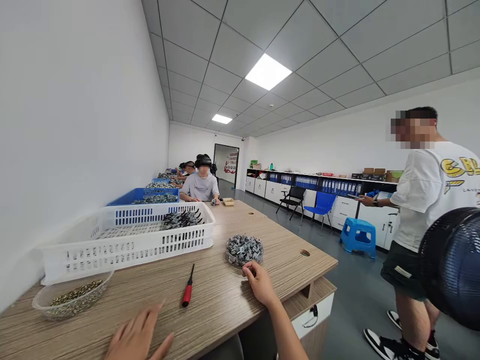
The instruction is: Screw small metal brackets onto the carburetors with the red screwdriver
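1. On the tabletop (pixel 221 300), just beyond the right hand (pixel 259 284), a clear round bowl (pixel 233 260) is heaped with small grey metal parts (pixel 245 246). Whether the near rim is actually touched can't be made out, tbh.
2. Right fingers: curled, with thumb and forefinger tips held close together. If something tiny is pinched there, it can't be told from this angle.
3. Left hand (pixel 134 332): a bit blurred, fingers stretched out and thumb spread well away. Nothing is seen to be held.
4. Metal parts: probably light one by one, stiff, pretty hard to break, maybe a little slick. They're piled every which way, so snagging could be expected; best picked singly off the top, by an edge.
5. Bowl: looks like thin plastic, so some flex should be expected, and a fair bit of weight when loaded. Better supported from both sides, low down, than lifted by the rim.
6. Screwdriver (pixel 187 292): laid between the hands, red handle towards the near edge. Rigid, likely light, best gripped by that handle; rolling can't be ruled out.
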### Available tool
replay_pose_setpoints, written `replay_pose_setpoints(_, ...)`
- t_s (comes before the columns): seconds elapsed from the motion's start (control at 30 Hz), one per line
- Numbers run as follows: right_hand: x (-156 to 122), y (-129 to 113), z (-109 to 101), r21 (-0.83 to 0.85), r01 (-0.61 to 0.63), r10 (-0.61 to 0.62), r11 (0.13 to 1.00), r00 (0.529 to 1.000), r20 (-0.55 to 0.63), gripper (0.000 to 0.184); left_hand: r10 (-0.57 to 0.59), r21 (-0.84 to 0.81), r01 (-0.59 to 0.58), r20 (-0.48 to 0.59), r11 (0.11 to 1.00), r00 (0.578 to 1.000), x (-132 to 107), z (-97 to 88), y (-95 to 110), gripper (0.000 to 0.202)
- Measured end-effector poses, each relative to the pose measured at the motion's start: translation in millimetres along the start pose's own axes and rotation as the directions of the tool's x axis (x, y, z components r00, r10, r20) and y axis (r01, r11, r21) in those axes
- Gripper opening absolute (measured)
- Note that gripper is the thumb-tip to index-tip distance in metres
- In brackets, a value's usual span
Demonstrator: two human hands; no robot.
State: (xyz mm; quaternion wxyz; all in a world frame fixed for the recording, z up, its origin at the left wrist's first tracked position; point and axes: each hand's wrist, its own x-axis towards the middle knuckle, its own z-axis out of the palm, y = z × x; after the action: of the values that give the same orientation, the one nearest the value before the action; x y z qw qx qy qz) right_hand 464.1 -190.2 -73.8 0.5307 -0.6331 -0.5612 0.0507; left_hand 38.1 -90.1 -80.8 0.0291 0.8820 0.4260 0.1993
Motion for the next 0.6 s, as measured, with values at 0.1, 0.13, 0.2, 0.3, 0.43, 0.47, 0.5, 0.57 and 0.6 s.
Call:
replay_pose_setpoints(0.1, -2.3, -2.0, -1.7, -0.011, -0.001, 0.001, 1.0, 1.0, 0.004, 0.033, -0.046, 0.036, 0.039, 0.208, 0.999, 0.977, 16.5, -8.2, 32.7, 0.097)
replay_pose_setpoints(0.13, -2.9, -2.4, -2.0, -0.016, -0.002, 0.002, 1.0, 1.0, 0.006, 0.033, -0.04, 0.038, 0.031, 0.263, 0.999, 0.964, 23.2, -12.1, 43.9, 0.095)
replay_pose_setpoints(0.2, -3.7, -2.6, -2.3, -0.025, -0.006, 0.006, 1.0, 1.0, 0.013, 0.033, -0.052, 0.049, 0.038, 0.34, 0.998, 0.939, 36.3, -20.4, 62.7, 0.088)
replay_pose_setpoints(0.3, -3.8, -2.4, -1.8, -0.042, -0.019, 0.021, 0.999, 0.999, 0.026, 0.033, -0.031, 0.036, 0.018, 0.421, 0.999, 0.907, 51.7, -31.4, 77.7, 0.083)
replay_pose_setpoints(0.43, -5.4, -4.8, -1.2, -0.077, -0.043, 0.047, 0.996, 0.998, 0.048, 0.034, 0.046, 0.007, -0.056, 0.475, 0.998, 0.879, 65.7, -41.1, 80.4, 0.084)
replay_pose_setpoints(0.47, -6.3, -6.2, -1.2, -0.088, -0.049, 0.054, 0.995, 0.997, 0.053, 0.034, 0.071, -0.007, -0.078, 0.489, 0.997, 0.869, 69.3, -42.4, 80.2, 0.084)
replay_pose_setpoints(0.5, -7.3, -7.8, -1.3, -0.099, -0.055, 0.061, 0.994, 0.996, 0.058, 0.035, 0.095, -0.02, -0.098, 0.502, 0.995, 0.86, 73.3, -43.1, 80.1, 0.084)
replay_pose_setpoints(0.57, -9.0, -11.0, -1.5, -0.119, -0.066, 0.074, 0.991, 0.995, 0.064, 0.037, 0.143, -0.053, -0.135, 0.513, 0.989, 0.846, 82.3, -42.1, 80.5, 0.082)
replay_pose_setpoints(0.6, -9.5, -12.3, -1.6, -0.127, -0.072, 0.081, 0.989, 0.995, 0.063, 0.038, 0.166, -0.07, -0.152, 0.514, 0.986, 0.841, 87.4, -40.3, 81.1, 0.08)
